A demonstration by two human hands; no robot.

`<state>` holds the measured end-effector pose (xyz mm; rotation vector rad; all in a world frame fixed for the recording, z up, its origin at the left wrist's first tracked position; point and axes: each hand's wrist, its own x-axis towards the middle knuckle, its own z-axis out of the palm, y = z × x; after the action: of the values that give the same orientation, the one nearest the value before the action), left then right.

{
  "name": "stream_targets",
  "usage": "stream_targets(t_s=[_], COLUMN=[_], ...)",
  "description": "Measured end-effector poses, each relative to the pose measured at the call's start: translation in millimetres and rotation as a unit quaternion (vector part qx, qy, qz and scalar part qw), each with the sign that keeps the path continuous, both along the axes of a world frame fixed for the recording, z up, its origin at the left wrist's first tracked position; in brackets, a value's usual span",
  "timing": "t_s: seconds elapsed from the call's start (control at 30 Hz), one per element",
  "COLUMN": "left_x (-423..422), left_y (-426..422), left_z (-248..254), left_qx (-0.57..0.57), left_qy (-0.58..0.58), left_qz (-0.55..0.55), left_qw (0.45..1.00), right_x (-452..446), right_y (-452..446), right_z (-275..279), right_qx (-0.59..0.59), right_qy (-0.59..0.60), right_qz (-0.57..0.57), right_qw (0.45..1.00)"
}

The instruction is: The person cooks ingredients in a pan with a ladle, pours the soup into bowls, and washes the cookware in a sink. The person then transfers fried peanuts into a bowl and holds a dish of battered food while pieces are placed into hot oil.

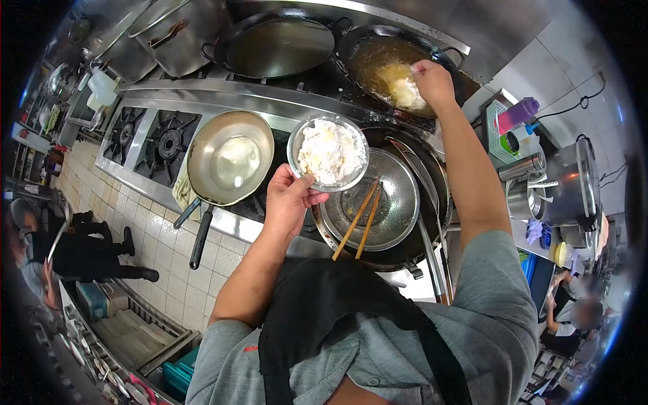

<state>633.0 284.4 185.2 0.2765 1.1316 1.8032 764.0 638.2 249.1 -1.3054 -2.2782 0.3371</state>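
Note:
My left hand [289,202] grips the rim of a small metal bowl [292,162], thumb on top. Flour-coated pieces [329,152] fill it. At the far right, my right hand [434,82] reaches over a wok of oil [368,61]. Its fingers are pinched together at a pale floured piece [407,91], just above or at the bubbling oil; I cannot tell how much of it is in the oil. Below the bowl, a perforated metal strainer [398,223] rests in a large dark wok [435,196], with wooden chopsticks [356,226] lying across it.
A second wok [280,47] of liquid stands at the back. A pan [202,148] sits on the left burners, its handle over the stove edge. Long-handled utensils [435,266] lean at the dark wok's right. Another person [74,246] is at the left. A green basket [496,135] stands at the right.

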Motion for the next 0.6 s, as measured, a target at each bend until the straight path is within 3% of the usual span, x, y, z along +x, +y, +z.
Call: stream_targets(t_s=[0.03,0.1,0.17,0.23,0.3,0.37,0.53,0.6], left_x=[1,4,5,7,8,8,5,6], left_y=[2,7,12,16,18,20,23,25], left_z=[1,2,1,4,5,4,1,6], left_qx=[0.0,-0.006,-0.01,-0.004,0.001,0.012,0.009,0.005], left_qy=[0.003,0.013,0.021,0.022,0.022,0.021,0.015,0.012], left_qz=[-0.005,-0.005,-0.014,-0.026,-0.037,-0.042,-0.047,-0.041], left_qw=[1.0,1.0,1.0,0.999,0.999,0.999,0.999,0.999], right_x=[-6,-12,-17,-21,-23,-24,-16,-11], right_y=[-25,-54,-100,-126,-141,-148,-159,-157], right_z=[16,18,33,27,20,14,25,45], right_qx=[-0.039,-0.033,-0.169,-0.153,-0.145,-0.057,-0.038,-0.162], right_qy=[0.017,0.017,0.011,-0.008,-0.025,-0.028,0.013,0.068], right_qz=[0.041,0.229,0.312,0.354,0.334,0.357,0.357,0.303], right_qw=[0.998,0.973,0.935,0.923,0.931,0.932,0.933,0.937])
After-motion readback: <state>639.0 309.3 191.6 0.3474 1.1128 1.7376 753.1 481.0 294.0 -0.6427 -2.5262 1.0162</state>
